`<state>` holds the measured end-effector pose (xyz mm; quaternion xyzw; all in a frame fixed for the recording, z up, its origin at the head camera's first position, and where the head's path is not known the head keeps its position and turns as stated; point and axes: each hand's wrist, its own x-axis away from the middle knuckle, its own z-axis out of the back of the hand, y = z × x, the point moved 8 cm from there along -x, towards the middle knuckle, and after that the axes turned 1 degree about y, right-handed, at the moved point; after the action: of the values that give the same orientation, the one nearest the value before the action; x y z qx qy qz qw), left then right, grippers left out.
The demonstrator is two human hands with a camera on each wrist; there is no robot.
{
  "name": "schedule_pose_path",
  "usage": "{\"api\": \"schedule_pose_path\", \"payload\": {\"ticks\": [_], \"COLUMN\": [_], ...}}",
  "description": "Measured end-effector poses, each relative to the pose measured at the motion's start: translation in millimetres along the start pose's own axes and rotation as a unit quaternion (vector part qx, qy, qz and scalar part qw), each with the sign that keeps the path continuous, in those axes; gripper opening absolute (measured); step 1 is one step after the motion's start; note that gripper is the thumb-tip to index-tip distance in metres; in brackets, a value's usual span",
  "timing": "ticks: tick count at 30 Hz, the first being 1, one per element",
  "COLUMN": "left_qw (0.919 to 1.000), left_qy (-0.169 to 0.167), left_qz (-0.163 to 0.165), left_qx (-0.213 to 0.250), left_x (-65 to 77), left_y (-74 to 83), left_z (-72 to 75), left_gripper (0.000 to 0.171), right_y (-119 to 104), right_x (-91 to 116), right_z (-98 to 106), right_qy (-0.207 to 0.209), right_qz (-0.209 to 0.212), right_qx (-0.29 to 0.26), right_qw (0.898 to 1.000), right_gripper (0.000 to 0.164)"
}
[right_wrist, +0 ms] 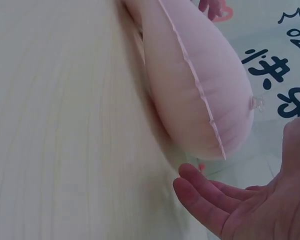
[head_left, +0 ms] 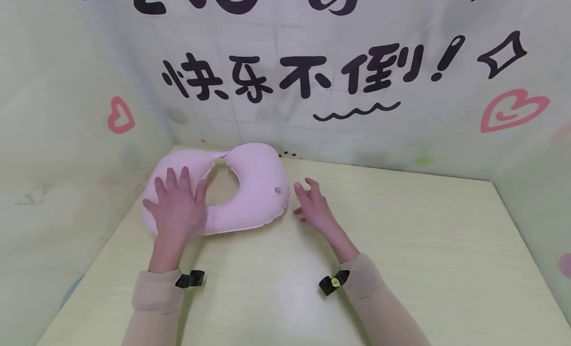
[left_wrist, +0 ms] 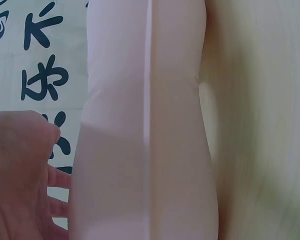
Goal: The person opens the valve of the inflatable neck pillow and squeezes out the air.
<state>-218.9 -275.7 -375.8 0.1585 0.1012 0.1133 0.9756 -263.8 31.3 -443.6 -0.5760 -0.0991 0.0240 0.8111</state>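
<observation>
A pink inflatable neck pillow [head_left: 256, 187] lies puffed up on the table, its gap facing the back wall. My left hand [head_left: 177, 204] rests spread on the pillow's left lobe, fingers straight and apart. To the right of the pillow, my right hand [head_left: 314, 207] hovers with loosely bent fingers and holds nothing. In the right wrist view, the right fingertips [right_wrist: 187, 187] are just off the pillow's rounded end, near its clear valve [right_wrist: 257, 103]. The left wrist view shows the pillow's seamed side [left_wrist: 147, 125] beside the left hand [left_wrist: 20, 170].
The pale wood-grain table [head_left: 401, 247] meets a white printed cloth wall [head_left: 276, 118] with black lettering at the back. More cloth hangs along the left and right sides. Black straps [head_left: 191, 279] sit at both wrists.
</observation>
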Motion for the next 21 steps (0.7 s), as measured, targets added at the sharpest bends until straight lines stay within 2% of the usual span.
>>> {"api": "schedule_pose_path", "payload": {"ticks": [4,8,15,21], "left_qw": [0.9994,0.998,0.9907,0.9836], "left_qy": [0.0,-0.003,-0.024,-0.042], "left_qz": [0.034,0.063,0.11,0.137], "left_qx": [-0.003,0.001,0.076,0.11], "left_x": [0.8,0.3,-0.6,-0.9], "left_y": [-12.4,-26.0,-54.6,-72.5], "left_z": [-2.0,-2.0,1.4,1.7], "left_gripper": [0.075,0.076,0.077,0.081], "right_y": [-3,-4,-3,0], "right_x": [-1,-2,-6,-12], "right_z": [-12,-22,-34,-35], "right_qy": [-0.022,-0.034,-0.05,-0.052], "right_qz": [-0.018,-0.017,-0.011,-0.039], "right_qx": [-0.014,-0.018,-0.024,-0.046], "right_qw": [0.999,0.999,0.998,0.997], "right_gripper": [0.074,0.077,0.083,0.083]}}
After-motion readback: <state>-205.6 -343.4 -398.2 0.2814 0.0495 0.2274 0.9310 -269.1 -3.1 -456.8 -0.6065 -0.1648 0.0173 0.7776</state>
